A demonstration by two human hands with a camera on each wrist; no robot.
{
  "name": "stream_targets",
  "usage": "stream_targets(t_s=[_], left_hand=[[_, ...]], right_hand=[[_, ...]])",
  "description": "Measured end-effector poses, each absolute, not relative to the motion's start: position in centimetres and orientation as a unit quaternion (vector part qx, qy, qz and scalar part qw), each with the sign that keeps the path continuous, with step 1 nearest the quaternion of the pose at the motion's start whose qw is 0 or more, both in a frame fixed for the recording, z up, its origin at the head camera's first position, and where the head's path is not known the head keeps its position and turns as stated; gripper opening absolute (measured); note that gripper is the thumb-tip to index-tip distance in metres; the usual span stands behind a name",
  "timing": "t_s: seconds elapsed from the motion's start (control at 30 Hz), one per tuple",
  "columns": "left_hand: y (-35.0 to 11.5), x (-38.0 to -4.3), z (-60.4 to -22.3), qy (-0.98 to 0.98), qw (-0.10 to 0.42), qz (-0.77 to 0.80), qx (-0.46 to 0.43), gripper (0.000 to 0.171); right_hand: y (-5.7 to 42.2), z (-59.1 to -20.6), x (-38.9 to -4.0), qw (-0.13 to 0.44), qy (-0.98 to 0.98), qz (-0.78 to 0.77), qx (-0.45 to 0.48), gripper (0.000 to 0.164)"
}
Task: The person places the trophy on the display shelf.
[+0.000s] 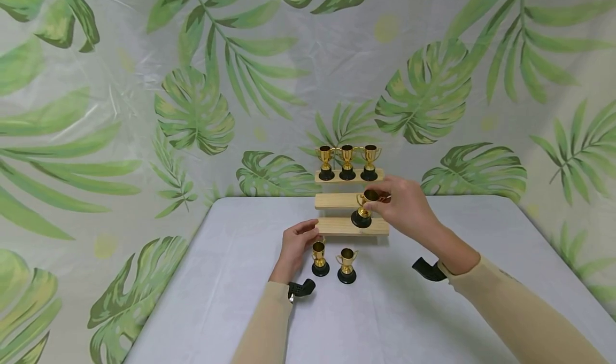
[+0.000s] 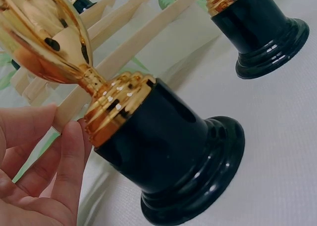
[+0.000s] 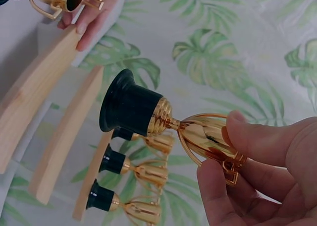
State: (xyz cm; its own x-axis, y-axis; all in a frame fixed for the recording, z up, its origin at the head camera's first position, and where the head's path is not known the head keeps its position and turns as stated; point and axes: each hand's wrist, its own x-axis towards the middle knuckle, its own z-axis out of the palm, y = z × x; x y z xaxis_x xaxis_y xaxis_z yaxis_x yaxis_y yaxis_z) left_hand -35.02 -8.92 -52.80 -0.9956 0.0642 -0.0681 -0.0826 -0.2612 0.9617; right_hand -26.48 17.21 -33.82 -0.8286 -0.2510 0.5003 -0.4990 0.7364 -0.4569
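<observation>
A small gold trophy cup (image 3: 208, 134) with a black base is pinched by its cup between the thumb and fingers of my right hand (image 1: 409, 206). In the head view it overlaps the lower and middle planks of a three-step wooden display stand (image 1: 337, 226). My left hand (image 1: 294, 246) pinches the left end of the lowest plank (image 2: 72, 107) between thumb and fingers. Two more trophies stand upright on the table in front of the stand: a near-left trophy (image 1: 320, 260) beside my left hand, and another trophy (image 1: 346, 268) to its right.
Three matching trophies stand in a row on the top plank (image 1: 348, 181), including a middle trophy (image 1: 347, 163). A white cloth covers the table (image 1: 231, 257). Behind it hangs a leaf-patterned curtain (image 1: 269, 86). Each wrist wears a black camera mount (image 1: 302, 288).
</observation>
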Motion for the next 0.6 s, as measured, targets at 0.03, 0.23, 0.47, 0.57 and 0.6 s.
stream_targets(t_s=[0.03, 0.23, 0.47, 0.57, 0.6], left_hand=[[-8.9, -35.0, -52.9, 0.607, 0.046, 0.794, -0.006, 0.036], [-8.9, -34.9, -52.8, 0.603, 0.046, 0.797, -0.004, 0.038], [-8.8, -34.9, -52.8, 0.606, 0.040, 0.794, -0.011, 0.033], [-8.8, -35.0, -52.8, 0.608, 0.036, 0.793, -0.012, 0.031], [-8.8, -35.0, -52.8, 0.608, 0.036, 0.793, -0.012, 0.031]], right_hand=[[17.2, -33.7, -26.6, 0.208, -0.908, 0.299, 0.205, 0.033], [16.9, -32.9, -27.0, 0.211, -0.911, 0.293, 0.201, 0.033], [16.4, -32.2, -27.5, 0.218, -0.910, 0.287, 0.204, 0.033], [16.2, -32.1, -27.8, 0.220, -0.909, 0.289, 0.204, 0.034], [16.2, -32.0, -27.9, 0.220, -0.909, 0.290, 0.203, 0.034]])
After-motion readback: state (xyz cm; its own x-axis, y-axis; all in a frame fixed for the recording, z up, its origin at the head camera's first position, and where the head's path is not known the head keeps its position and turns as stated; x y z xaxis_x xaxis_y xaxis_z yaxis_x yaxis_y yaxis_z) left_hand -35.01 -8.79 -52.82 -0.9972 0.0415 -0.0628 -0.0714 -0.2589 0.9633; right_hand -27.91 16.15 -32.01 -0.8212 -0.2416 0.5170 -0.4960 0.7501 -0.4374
